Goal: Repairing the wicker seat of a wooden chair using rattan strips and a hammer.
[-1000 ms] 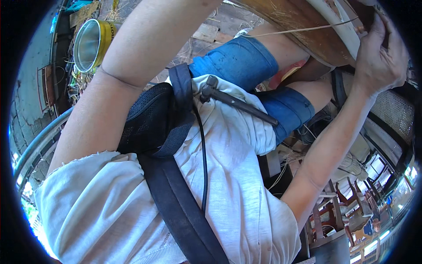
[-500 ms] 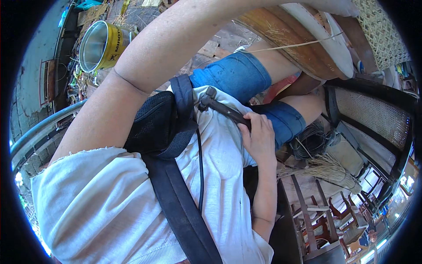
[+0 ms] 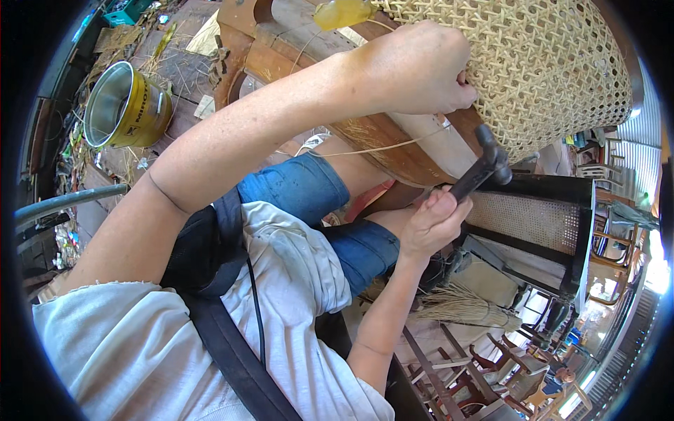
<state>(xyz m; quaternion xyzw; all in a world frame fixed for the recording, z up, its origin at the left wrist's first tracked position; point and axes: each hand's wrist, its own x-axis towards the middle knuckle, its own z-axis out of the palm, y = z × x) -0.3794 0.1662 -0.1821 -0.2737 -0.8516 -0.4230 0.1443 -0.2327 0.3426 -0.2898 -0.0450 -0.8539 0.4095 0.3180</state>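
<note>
My left hand [image 3: 430,69] is closed at the edge of a woven cane panel [image 3: 554,67], its fingers curled down. Whatever is between those fingers is hidden. Lower down, my right hand [image 3: 437,223] grips the handle of a dark hammer [image 3: 479,166], whose head is raised close to the panel's lower edge. The panel belongs to a curved brown wooden frame [image 3: 274,59] lying across my legs. A thin cane strand [image 3: 372,150] hangs in a loop across the wood below my left hand.
A yellow bucket [image 3: 128,105] stands on the littered floor at left. Something yellow and translucent [image 3: 342,12] lies on the frame. At right are a black chair with a cane back [image 3: 526,221], a bundle of cane strands [image 3: 467,307] and several wooden chair frames [image 3: 449,368].
My right hand has lifted the hammer from my lap up beside the cane panel. The view has shifted, so my left hand and more of the panel now show.
</note>
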